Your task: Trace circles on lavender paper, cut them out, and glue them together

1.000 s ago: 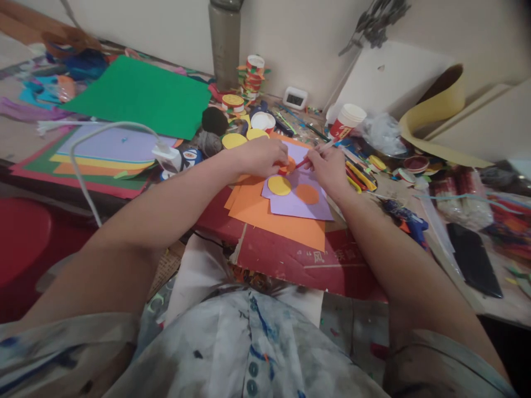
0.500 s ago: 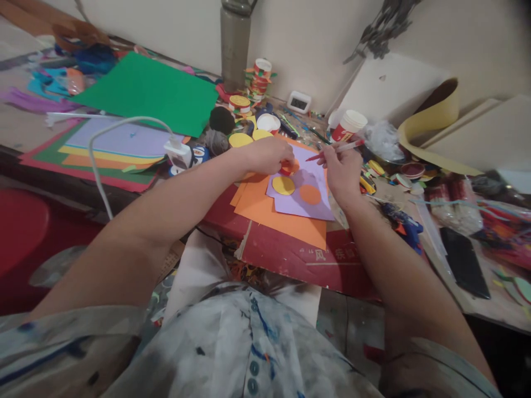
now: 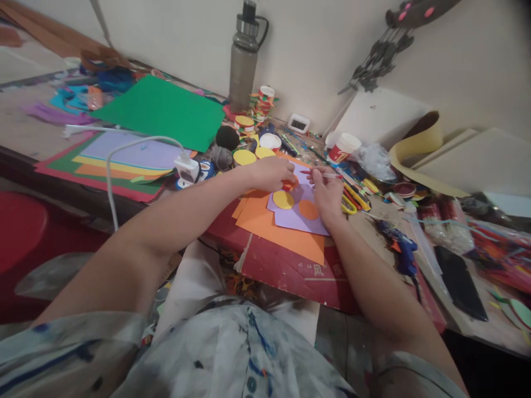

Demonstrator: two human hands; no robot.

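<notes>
My left hand (image 3: 271, 174) is closed, its fingertips on a small round orange-and-red piece (image 3: 290, 183) that they partly cover. In my right hand (image 3: 328, 196) is a red pen (image 3: 307, 172), pinched with its tip pointing left toward that piece. Below both hands lies purple paper (image 3: 292, 222). On it are a yellow paper circle (image 3: 283, 200) and an orange paper circle (image 3: 308, 210), side by side. Orange sheets (image 3: 286, 243) lie underneath, on a dark red board (image 3: 282, 276).
Coloured sheets and a green sheet (image 3: 166, 113) lie left, beside a white plug adapter (image 3: 186, 168) with a cable. A bottle (image 3: 243, 66) stands behind. At right are yellow-handled scissors (image 3: 349, 204), a paper cup (image 3: 345, 148), a blue glue gun (image 3: 404, 249) and a black phone (image 3: 460, 282).
The view has tilted up slightly, so everything sits lower. My right hand has shifted left, bringing the pen closer to the orange-and-red piece. My left hand keeps its hold.
</notes>
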